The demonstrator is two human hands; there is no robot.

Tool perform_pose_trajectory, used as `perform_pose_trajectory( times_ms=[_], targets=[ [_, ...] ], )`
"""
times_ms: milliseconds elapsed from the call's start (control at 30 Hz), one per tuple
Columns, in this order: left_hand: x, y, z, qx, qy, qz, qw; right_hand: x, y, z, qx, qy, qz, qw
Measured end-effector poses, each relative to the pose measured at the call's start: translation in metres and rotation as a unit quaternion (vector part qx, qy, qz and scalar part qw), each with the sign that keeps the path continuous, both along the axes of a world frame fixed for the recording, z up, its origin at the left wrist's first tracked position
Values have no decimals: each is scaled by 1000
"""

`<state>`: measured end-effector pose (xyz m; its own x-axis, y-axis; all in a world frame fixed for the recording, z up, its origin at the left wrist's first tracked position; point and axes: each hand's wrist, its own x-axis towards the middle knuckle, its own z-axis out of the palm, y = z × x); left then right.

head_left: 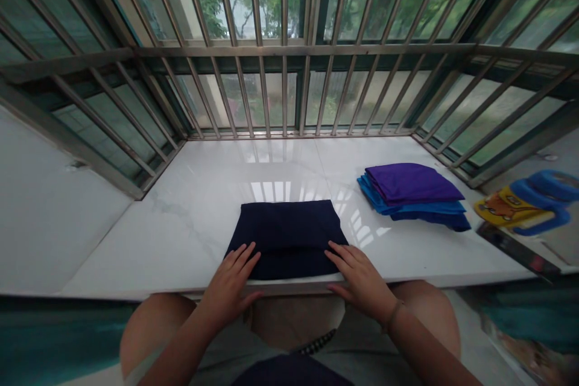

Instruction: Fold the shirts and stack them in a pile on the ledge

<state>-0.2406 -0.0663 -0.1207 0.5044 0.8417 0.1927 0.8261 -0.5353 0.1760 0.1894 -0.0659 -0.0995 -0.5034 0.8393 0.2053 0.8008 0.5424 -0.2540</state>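
Observation:
A folded dark navy cloth (289,226) lies flat at the front edge of the white sill, with a crease running across its lower part. My left hand (230,280) rests on its near left corner, fingers stretched out and the thumb apart. On the near right corner lies my right hand (359,277), its fingers also spread and touching the fabric. Neither hand grips the cloth. What kind of garment or cloth it is cannot be made out.
To the right sits a stack of folded cloths (414,184), purple on top of blue ones. Beyond it are a yellow and blue cup with a handle (515,202) and a dark flat box (518,248). Metal window bars (284,51) enclose the marbled sill (181,223).

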Motion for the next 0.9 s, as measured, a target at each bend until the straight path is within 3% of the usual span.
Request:
perform_pose_trajectory(
  times_ms=[133, 533, 600, 700, 800, 900],
  targets=[
    [-1, -12, -5, 15, -1, 10, 1000, -6, -6, -5, 27, -9, -20, 999],
    [-7, -21, -17, 23, -9, 20, 999, -7, -19, -3, -1, -16, -16, 1000],
    [-14, -18, -8, -4, -43, 9, 999, -2, -17, 4, -29, 18, -9, 999],
    [-23, -4, 19, -76, -106, -15, 991, 5, -8, 24, -114, 114, -10, 987],
    [-25, 22, 51, -150, -125, -13, 981, 8, 13, 43, -206, 184, -48, 960],
    [-22, 57, 70, -200, -125, 3, 972, 11, 40, 47, -237, 220, -113, 939]
  ],
)
